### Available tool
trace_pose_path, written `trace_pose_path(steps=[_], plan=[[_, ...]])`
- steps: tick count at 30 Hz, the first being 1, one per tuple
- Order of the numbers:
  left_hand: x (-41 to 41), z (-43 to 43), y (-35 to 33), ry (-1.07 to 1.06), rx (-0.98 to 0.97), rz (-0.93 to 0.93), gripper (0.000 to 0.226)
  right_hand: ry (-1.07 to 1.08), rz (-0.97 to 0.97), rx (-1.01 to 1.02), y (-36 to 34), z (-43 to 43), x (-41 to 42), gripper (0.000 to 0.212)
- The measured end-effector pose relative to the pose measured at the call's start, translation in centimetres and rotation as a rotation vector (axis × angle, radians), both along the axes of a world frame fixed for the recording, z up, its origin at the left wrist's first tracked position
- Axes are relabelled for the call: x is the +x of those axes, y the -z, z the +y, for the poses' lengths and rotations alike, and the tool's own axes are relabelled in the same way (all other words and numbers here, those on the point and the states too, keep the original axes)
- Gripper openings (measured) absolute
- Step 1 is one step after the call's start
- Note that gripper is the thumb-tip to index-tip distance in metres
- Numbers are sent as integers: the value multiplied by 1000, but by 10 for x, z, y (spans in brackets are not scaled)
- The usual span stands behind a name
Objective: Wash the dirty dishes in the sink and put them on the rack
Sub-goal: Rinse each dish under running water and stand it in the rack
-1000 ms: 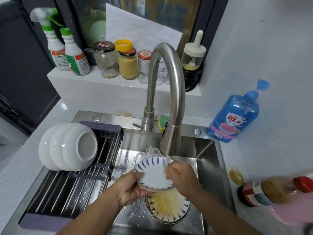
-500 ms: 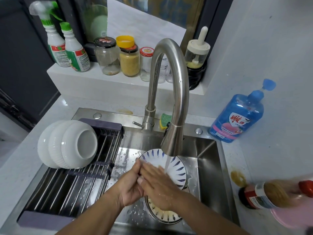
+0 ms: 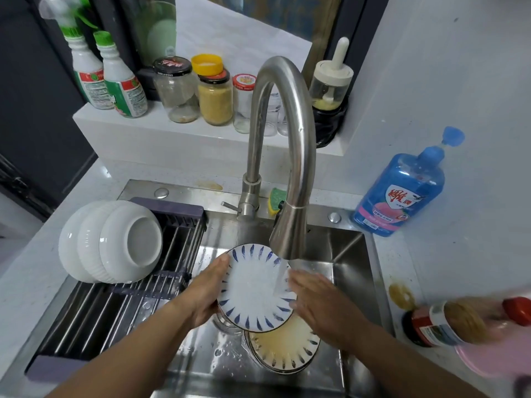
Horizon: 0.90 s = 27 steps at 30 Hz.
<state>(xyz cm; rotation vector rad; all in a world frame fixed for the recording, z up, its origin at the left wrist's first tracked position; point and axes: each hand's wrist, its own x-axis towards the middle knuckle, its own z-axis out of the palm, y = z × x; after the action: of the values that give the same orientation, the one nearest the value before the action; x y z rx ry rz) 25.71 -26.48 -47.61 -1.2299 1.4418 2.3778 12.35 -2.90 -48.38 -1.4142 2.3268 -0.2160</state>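
Note:
A white plate with blue dashes round its rim [image 3: 253, 288] is tilted face-up under the running faucet [image 3: 287, 156]. My left hand [image 3: 205, 291] grips its left edge, with the fingers behind it. At the plate's right edge my right hand [image 3: 319, 303] lies flat with straight fingers, in the water stream. Below, in the steel sink [image 3: 353, 254], lies a stack of matching plates [image 3: 284, 349], the top one smeared yellow. Three white bowls [image 3: 115, 242] lean on their sides on the roll-up rack [image 3: 94, 308] over the sink's left half.
A blue dish-soap bottle [image 3: 402, 188] stands right of the sink. A green and yellow sponge [image 3: 276, 199] sits behind the faucet. Jars [image 3: 215, 96] and spray bottles [image 3: 106, 76] line the ledge. A sauce bottle [image 3: 459, 320] and a pink item [image 3: 488, 354] are at the right edge.
The plate has tipped back so that its face shows fully. My right hand slid from the plate's middle to its right edge. My left hand keeps its grip on the left rim.

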Motion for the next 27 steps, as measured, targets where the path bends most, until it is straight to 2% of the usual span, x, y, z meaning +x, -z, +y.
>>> trace_pose_path(steps=[2, 4, 6, 7, 10, 13, 17, 20, 23, 26, 27], plan=[[-1, -2, -3, 23, -54, -27, 45, 245, -121, -100, 1, -11, 2, 63], [-3, -2, -6, 43, -98, -43, 50, 481, -327, -154, 2, -26, 6, 58], [-5, 0, -11, 31, -93, -35, 53, 661, -562, -210, 7, -38, 8, 29], [-4, 1, -12, 5, -58, -19, 53, 745, -640, -237, 8, -42, 10, 20], [10, 12, -13, -110, 135, 52, 50, 971, -832, -346, 12, -47, 23, 16], [29, 46, -9, -102, 226, 124, 53, 1129, -858, -461, 16, -47, 46, 13], [38, 71, -4, -89, 150, 133, 60, 1103, -869, -545, 14, -44, 63, 11], [32, 45, -8, -47, 91, 85, 59, 1025, -881, -484, 4, -44, 55, 12], [30, 18, -20, 108, 37, 34, 61, 919, -750, -427, 2, -44, 28, 24], [29, 5, -25, 225, 66, -17, 46, 753, -605, -359, -8, -42, 7, 22], [30, 3, -26, 231, 86, -44, 40, 716, -616, -309, -11, -40, 5, 22]])
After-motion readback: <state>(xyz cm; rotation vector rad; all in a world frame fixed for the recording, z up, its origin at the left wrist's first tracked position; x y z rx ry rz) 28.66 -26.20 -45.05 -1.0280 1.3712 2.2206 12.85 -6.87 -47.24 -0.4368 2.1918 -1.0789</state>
